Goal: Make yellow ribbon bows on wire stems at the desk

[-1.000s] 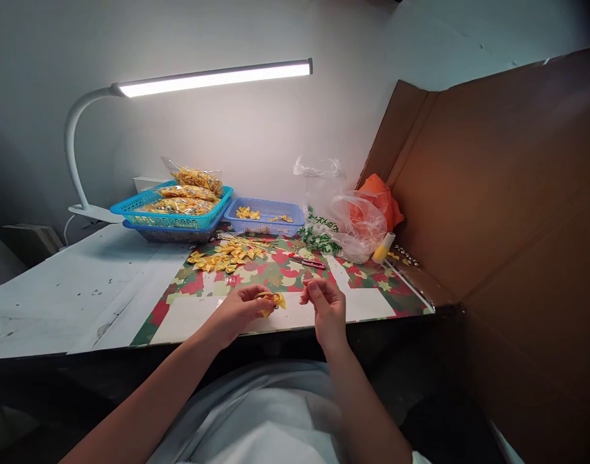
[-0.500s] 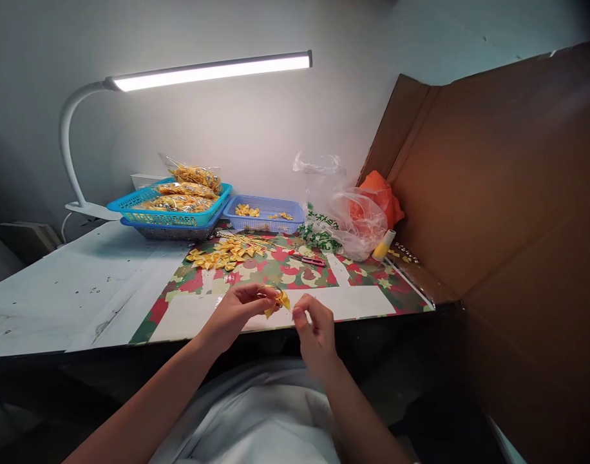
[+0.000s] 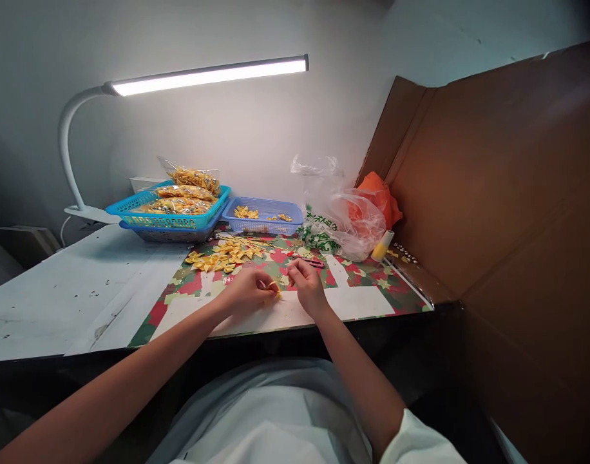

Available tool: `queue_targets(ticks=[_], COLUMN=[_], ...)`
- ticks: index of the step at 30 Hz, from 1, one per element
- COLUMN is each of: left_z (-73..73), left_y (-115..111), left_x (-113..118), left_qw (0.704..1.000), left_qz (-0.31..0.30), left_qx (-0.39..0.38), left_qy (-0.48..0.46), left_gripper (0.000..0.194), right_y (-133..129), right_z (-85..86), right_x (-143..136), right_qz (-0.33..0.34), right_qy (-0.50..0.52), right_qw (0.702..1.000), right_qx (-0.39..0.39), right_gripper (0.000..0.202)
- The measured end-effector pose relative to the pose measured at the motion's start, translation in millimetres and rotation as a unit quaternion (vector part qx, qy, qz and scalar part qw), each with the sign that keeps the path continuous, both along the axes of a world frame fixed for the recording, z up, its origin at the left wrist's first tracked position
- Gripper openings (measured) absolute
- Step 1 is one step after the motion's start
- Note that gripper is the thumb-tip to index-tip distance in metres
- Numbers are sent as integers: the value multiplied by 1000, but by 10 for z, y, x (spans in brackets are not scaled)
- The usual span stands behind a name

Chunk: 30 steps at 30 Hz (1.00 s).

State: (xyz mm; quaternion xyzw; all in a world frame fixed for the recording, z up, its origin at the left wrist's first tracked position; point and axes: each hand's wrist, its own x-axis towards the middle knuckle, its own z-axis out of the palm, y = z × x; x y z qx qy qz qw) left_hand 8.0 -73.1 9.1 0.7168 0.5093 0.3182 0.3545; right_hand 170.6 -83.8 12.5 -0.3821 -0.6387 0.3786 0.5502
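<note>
My left hand (image 3: 245, 291) is closed in a pinch on a small yellow ribbon bow (image 3: 278, 292), low over the white strip at the table's front. Most of the bow is hidden behind the fingers. Just to its right, my right hand (image 3: 306, 290) is raised with thumb and forefinger pressed together; whatever sits between them is too small to make out. Beyond both hands lies a loose heap of yellow ribbon bows (image 3: 218, 259), with thin golden ties (image 3: 249, 241) behind it. A pink-handled cutter (image 3: 314, 263) rests beyond my right hand.
Left of centre, a turquoise basket (image 3: 169, 221) of bagged bows is stacked on another. A blue-violet basket (image 3: 261, 225) holds a few bows. Plastic bags (image 3: 343, 219) and a yellow-and-white tube (image 3: 382, 246) stand at right, beside a tall cardboard wall (image 3: 507, 180). A lamp (image 3: 208, 75) hangs above.
Both hands have moved forward, away from my body and over the table. The bow, more visible before, is now lower and largely covered by my left fingers.
</note>
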Motion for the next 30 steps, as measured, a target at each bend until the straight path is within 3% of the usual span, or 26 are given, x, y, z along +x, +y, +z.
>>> queue_targets(ticks=[3, 8, 22, 30], left_z=[74, 110, -8, 25], left_y=[105, 191, 276, 287], left_x=[-22, -26, -106, -113], left_qw=[998, 996, 998, 998], left_qz=[-13, 3, -10, -15], left_qx=[44, 34, -57, -54], left_qy=[40, 77, 3, 14], left_gripper=[8, 6, 8, 10], right_y=[145, 217, 247, 235], right_z=[-10, 32, 57, 80], right_x=[-48, -128, -215, -214], right_qz=[16, 31, -9, -21], right_qy=[-6, -1, 3, -4], right_qw=[1000, 1000, 1000, 999], right_qx=[3, 2, 20, 26], right_gripper=[25, 24, 26, 27])
